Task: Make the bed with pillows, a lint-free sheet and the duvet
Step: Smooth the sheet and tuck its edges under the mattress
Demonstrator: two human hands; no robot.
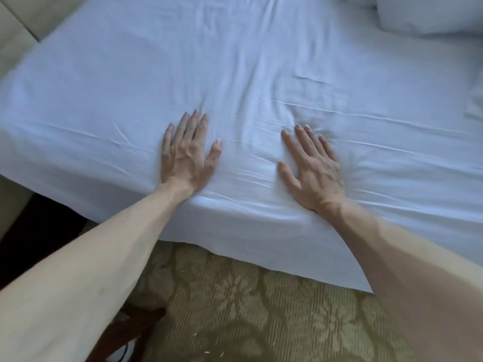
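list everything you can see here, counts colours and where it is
sheet: one, white, spread over the bed, creased near the edge, hanging down the near side
pillow: one, white, top right corner on the bed
loose fabric: one piece, white, right edge of the bed; cannot tell what it is
carpet: one, olive and beige pattern, floor below the bed
wooden piece: one, dark brown, bottom left on the carpet
beige surface: one, top left beside the bed
left hand: one, flat on the sheet, fingers straight
right hand: one, flat on the sheet, fingers spread
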